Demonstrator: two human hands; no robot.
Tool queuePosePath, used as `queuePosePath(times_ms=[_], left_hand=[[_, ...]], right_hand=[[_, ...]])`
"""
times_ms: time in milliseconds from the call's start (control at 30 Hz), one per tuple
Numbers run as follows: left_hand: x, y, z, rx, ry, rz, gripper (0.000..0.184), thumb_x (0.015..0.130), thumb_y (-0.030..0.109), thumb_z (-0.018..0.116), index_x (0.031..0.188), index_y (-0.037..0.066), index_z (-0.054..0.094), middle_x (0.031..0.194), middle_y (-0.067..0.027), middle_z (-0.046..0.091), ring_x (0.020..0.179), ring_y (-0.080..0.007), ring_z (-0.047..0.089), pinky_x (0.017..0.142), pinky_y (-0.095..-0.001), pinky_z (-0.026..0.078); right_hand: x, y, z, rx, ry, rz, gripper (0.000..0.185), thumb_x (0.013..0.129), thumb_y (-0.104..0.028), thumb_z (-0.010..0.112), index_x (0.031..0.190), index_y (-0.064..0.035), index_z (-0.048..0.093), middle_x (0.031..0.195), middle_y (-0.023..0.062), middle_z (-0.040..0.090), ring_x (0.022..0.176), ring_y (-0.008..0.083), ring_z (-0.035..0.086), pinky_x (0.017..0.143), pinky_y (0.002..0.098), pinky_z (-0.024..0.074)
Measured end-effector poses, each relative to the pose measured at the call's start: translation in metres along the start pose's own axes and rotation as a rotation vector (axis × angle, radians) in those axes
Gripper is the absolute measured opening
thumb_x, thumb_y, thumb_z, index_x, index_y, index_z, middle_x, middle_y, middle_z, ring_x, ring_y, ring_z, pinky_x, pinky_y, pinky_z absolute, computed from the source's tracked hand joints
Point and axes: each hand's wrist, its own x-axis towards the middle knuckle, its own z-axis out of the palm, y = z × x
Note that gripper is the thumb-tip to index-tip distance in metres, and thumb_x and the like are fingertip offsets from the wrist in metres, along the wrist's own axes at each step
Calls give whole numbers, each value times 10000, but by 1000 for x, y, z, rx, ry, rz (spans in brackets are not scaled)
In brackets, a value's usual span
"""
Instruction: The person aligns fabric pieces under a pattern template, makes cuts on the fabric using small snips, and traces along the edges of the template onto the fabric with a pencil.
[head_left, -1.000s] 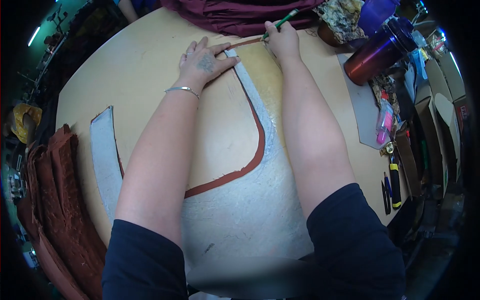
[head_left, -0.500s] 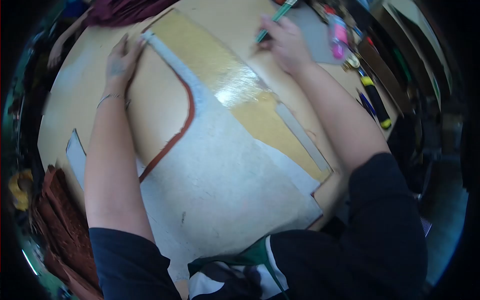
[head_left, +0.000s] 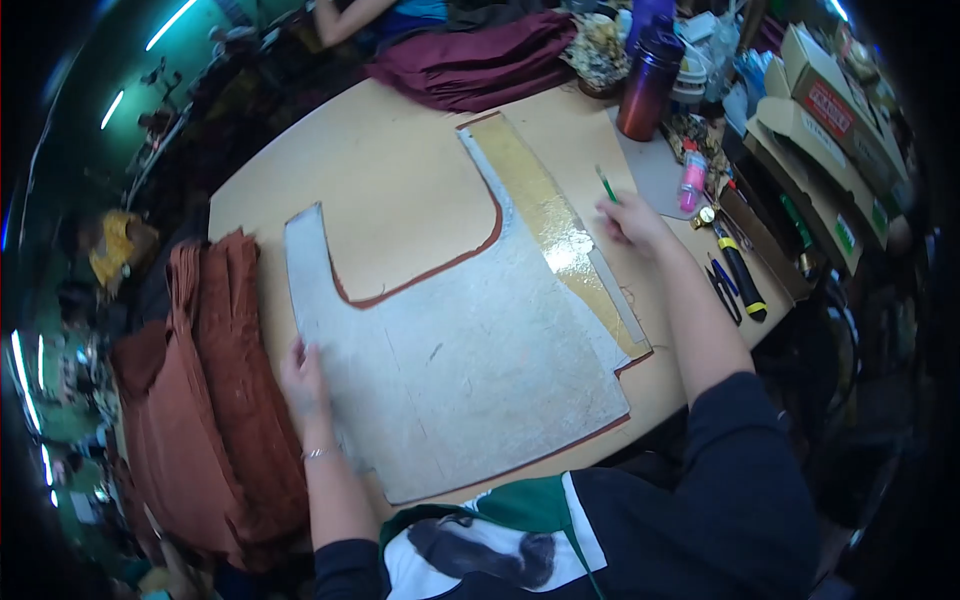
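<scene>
A large pale grey pattern piece (head_left: pixel 470 350) with a deep U-shaped cut-out lies over reddish-brown fabric (head_left: pixel 425 285), which shows as a thin border along several edges. My left hand (head_left: pixel 305 378) is at the pattern's left edge, its fingers partly blurred; whether they pinch the edge is unclear. Closed around a slim green pencil (head_left: pixel 607 184), my right hand (head_left: pixel 637 225) hovers beside the pattern's right side. There, shiny yellowish tape (head_left: pixel 535 185) covers the long upper strip, and a narrow grey strip (head_left: pixel 618 298) lies along the edge.
Stacked reddish-brown fabric (head_left: pixel 215 400) hangs at the left. Maroon cloth (head_left: pixel 480 62) and a dark tumbler (head_left: pixel 650 85) stand at the back. At right are a pink bottle (head_left: pixel 692 178), a yellow-black handled tool (head_left: pixel 740 270) and cardboard boxes (head_left: pixel 815 140). Another person's arm (head_left: pixel 350 20) shows at the top.
My left hand has come down from the top of the pattern's right-hand strip to its left edge. My right hand still holds the pencil. The view has shifted, showing more of the table.
</scene>
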Motion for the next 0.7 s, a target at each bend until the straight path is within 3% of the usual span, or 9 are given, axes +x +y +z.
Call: queuePosePath(times_ms=[33,133,233,333,433,500,633,700], left_hand=[[-21,-8,-22,35,49,-86,400,817,221,561,1085,-72,509,918,-110,562,844,-175,536,807,-272,415],[-58,-14,-48,222,22,-202,431,811,250,570,1078,-81,498,823,-88,534,759,-158,512,747,-268,420],[-59,-17,-42,189,11,-146,469,797,296,582,1042,-93,495,732,-60,494,692,-146,472,676,-266,409],[-53,-14,-37,72,3,-226,409,785,305,597,956,-60,525,717,-19,484,665,-119,441,643,-259,391],[-55,-2,-45,-114,14,-271,374,777,294,609,933,-31,510,708,1,479,659,-93,427,629,-247,376],[-56,-2,-51,-209,0,-264,368,773,281,617,950,-15,489,698,7,477,662,-79,423,627,-236,368],[-72,5,-62,-203,-233,-378,392,773,261,617,1002,-10,450,753,-6,511,718,-81,439,663,-229,364],[-72,-2,-64,-199,-303,-417,403,779,250,612,1035,-9,441,804,-21,542,774,-90,464,705,-225,368]], right_hand=[[-16,6,-3,-245,29,8,172,833,-176,508,829,-6,531,592,48,503,543,174,503,510,291,407],[-45,47,-1,-593,96,-174,212,789,-201,565,844,4,558,628,80,550,603,206,544,596,327,447],[-84,22,31,-708,273,-207,266,740,-225,620,840,12,556,686,115,575,663,221,569,655,328,452],[-71,32,29,-500,235,-97,297,725,-203,649,897,11,535,744,109,580,693,199,571,655,316,451],[-88,22,33,-80,73,-71,376,708,-175,678,978,11,493,805,102,580,711,163,554,640,293,449],[-95,25,22,-158,39,-63,414,708,-163,683,1016,8,466,827,92,576,726,144,544,641,276,446],[-116,25,15,-187,54,-123,410,711,-162,681,1029,-6,475,846,77,568,739,121,530,658,252,437],[-122,27,15,-299,73,-78,404,706,-170,679,1024,-3,495,868,102,567,771,163,543,696,281,440]])
